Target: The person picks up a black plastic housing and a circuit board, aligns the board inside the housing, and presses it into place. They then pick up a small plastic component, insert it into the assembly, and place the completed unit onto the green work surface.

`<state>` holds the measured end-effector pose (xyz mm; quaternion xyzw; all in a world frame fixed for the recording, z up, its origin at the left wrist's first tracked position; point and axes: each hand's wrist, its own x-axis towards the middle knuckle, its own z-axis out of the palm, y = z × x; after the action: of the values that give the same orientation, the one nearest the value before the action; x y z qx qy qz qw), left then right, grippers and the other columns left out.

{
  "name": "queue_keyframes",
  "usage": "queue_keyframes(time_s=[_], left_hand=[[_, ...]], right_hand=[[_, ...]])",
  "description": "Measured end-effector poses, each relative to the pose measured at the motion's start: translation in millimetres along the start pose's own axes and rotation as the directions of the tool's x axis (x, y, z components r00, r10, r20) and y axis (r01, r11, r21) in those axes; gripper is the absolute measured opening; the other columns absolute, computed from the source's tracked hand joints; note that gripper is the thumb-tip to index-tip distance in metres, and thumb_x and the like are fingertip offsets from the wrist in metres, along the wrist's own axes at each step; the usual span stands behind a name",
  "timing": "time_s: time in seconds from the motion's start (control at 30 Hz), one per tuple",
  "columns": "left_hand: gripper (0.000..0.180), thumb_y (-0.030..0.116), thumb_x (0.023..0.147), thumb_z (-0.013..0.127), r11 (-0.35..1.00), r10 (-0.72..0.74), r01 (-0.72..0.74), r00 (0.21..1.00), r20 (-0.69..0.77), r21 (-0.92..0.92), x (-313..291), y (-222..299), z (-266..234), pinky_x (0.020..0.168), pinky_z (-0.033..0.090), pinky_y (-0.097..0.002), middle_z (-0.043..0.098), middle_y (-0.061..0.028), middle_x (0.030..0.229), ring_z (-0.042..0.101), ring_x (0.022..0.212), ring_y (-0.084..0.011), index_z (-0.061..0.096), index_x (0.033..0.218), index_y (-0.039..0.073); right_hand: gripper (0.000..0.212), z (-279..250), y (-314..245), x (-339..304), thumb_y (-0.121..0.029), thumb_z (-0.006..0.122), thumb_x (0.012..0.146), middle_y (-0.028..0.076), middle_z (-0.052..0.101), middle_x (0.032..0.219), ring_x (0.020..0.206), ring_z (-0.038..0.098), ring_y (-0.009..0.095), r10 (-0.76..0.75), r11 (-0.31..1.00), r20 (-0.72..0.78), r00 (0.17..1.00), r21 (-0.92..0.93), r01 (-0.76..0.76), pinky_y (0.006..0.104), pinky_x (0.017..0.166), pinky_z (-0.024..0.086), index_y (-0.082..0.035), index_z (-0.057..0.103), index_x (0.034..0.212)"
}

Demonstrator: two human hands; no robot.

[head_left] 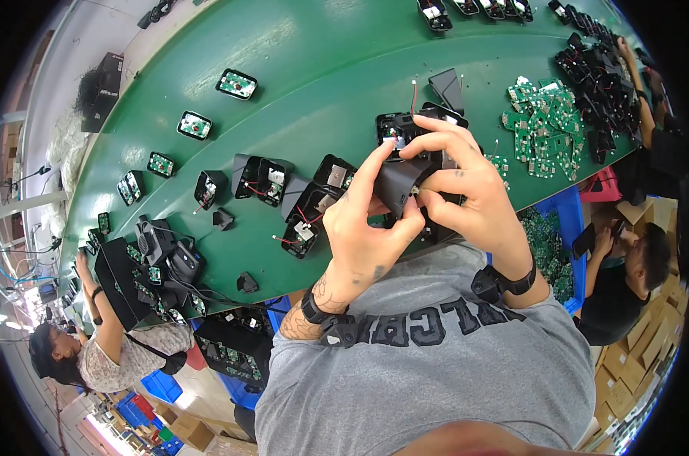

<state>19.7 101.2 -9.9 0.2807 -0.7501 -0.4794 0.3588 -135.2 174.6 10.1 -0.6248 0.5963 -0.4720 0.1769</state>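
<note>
Close in front of my chest, a black plastic housing (399,185) with slanted sides is held between both hands. My left hand (366,220) is closed round its left side, thumb below and index finger stretched along the top. My right hand (466,178) pinches its right edge with bent fingers, near a small part too hidden to name. Just beyond my fingers lie an opened black housing (391,128) and a wedge-shaped black shell (448,90). To the left sit several open housings (271,181) with white parts and red wires.
A heap of green circuit boards (543,125) lies at right, beside piled black housings (587,83). More housings with boards (237,83) stand along the green table (314,83). Blue bins (571,220) stand by the table's near edge. Co-workers sit at left (124,357) and right (614,289).
</note>
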Motion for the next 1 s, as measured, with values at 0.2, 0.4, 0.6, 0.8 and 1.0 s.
queue_keyframes(time_s=[0.2, 0.4, 0.6, 0.8, 1.0], left_hand=[[0.066, -0.001, 0.069, 0.071, 1.000, 0.025, -0.025, 0.999, -0.036, 0.018, -1, 2, 3, 0.072, 0.060, -0.0292, 0.069, -0.0162, 0.105, 0.071, 0.085, -0.0194, 0.051, 0.132, 0.000], [0.066, 0.000, 0.068, 0.071, 0.993, 0.105, -0.103, 0.994, -0.043, 0.054, 2, 2, 4, 0.070, 0.060, -0.0282, 0.070, -0.0155, 0.101, 0.071, 0.083, -0.0184, 0.052, 0.131, -0.002], [0.065, 0.000, 0.068, 0.070, 0.999, 0.047, -0.047, 0.999, 0.015, -0.001, 4, 1, -2, 0.068, 0.059, -0.0278, 0.069, -0.0136, 0.093, 0.071, 0.081, -0.0161, 0.052, 0.131, -0.001], [0.047, 0.000, 0.083, 0.058, 0.659, -0.339, 0.470, 0.882, 0.327, -0.587, 28, 10, -20, 0.060, 0.059, -0.0258, 0.066, -0.0127, 0.101, 0.068, 0.077, -0.0167, 0.052, 0.129, -0.006], [0.048, 0.005, 0.082, 0.057, 0.610, -0.355, 0.608, 0.783, 0.511, -0.508, 31, 6, -22, 0.055, 0.059, -0.0263, 0.067, -0.0143, 0.097, 0.069, 0.066, -0.0216, 0.052, 0.128, -0.007]], right_hand=[[0.002, -3, -10, -3, -0.002, 0.066, 0.067, 0.010, 0.064, 0.113, 0.128, 0.047, 0.037, 0.050, 0.992, -0.037, 0.998, -0.114, -0.054, 0.0478, 0.104, 0.036, -0.001, 0.066, 0.068], [0.011, -12, -7, -3, -0.001, 0.073, 0.063, 0.011, 0.065, 0.112, 0.121, 0.054, 0.033, 0.117, 0.992, -0.033, 0.993, -0.039, -0.118, 0.0420, 0.100, 0.041, -0.001, 0.067, 0.072], [0.021, -13, 3, 1, 0.003, 0.076, 0.060, 0.011, 0.063, 0.102, 0.113, 0.058, 0.028, 0.367, 0.890, 0.046, 0.929, 0.273, -0.365, 0.0370, 0.093, 0.045, -0.003, 0.059, 0.071], [0.026, -29, -1, 14, -0.010, 0.082, 0.059, 0.006, 0.066, 0.095, 0.109, 0.059, 0.035, -0.288, 0.955, -0.043, 0.957, -0.084, 0.283, 0.0459, 0.090, 0.046, -0.011, 0.074, 0.083], [0.023, -42, -4, 9, -0.015, 0.078, 0.062, -0.001, 0.066, 0.088, 0.106, 0.061, 0.029, -0.421, 0.863, 0.070, 0.904, -0.276, 0.423, 0.0550, 0.097, 0.043, -0.016, 0.075, 0.085]])
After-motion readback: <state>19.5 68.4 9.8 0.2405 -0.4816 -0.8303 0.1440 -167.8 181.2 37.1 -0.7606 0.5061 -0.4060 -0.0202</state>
